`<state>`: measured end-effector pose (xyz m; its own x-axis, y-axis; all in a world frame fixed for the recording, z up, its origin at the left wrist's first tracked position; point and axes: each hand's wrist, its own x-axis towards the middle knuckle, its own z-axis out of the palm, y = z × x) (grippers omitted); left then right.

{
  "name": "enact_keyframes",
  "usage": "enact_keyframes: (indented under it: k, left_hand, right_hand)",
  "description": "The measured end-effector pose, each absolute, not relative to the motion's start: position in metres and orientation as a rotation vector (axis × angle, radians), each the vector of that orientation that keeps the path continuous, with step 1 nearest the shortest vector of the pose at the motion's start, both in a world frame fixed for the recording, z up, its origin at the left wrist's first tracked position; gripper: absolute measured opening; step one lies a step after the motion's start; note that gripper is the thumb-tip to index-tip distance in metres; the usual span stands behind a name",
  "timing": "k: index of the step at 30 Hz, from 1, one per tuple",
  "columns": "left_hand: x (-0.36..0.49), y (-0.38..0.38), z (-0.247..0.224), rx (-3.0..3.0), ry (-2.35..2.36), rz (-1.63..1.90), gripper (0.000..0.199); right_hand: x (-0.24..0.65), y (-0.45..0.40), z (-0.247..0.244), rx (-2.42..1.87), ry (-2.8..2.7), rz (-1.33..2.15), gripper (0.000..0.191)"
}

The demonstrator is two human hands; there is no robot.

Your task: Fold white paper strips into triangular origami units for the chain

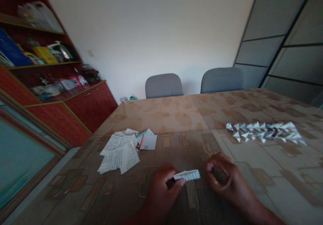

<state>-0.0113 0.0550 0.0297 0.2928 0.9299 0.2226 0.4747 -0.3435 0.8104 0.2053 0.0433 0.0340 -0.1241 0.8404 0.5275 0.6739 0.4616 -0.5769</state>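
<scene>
A small folded strip of printed paper (188,175) is pinched between the thumb and fingers of my left hand (164,186), just above the table. To its right, apart from the strip, my right hand (228,178) curls thumb and fingers into a ring, tips together, with nothing seen between them. Beyond my left hand lies a loose pile of printed paper pieces (121,154), with a plain pale piece (148,142) at its right side. Folded paper points, lined up in a long row (264,131), rest on the table at the right.
The patterned table (176,114) stretches to two grey chairs (164,85) at its far side. At the left stands a red shelf cabinet (93,107) with a kettle (66,53), a yellow box (45,55) and other goods. Grey panelled doors (267,23) rise at the right.
</scene>
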Motion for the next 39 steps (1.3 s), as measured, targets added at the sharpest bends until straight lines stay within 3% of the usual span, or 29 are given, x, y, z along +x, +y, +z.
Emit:
enact_keyframes:
  k: [6, 8, 11, 22, 39]
  left_hand:
    - [-0.009, 0.054, 0.027, 2.023, 1.222, 1.0, 0.021]
    - [-0.006, 0.052, 0.026, 2.097, 1.188, 1.03, 0.02]
    - [-0.002, 0.051, 0.026, 2.151, 1.149, 1.082, 0.016]
    - [0.001, 0.051, 0.026, 2.166, 1.107, 1.201, 0.016]
    - [-0.01, 0.061, 0.023, 2.046, 1.105, 1.163, 0.012]
  right_hand:
    - [0.199, 0.035, 0.039, -1.241, -1.887, 0.499, 0.008]
    - [0.192, 0.031, 0.041, -1.218, -1.973, 0.48, 0.004]
    - [0.186, 0.029, 0.04, -1.188, -2.036, 0.462, 0.017]
    - [0.187, 0.027, 0.042, -1.149, -2.121, 0.423, 0.026]
    - [0.2, 0.034, 0.042, -1.167, -2.072, 0.381, 0.025]
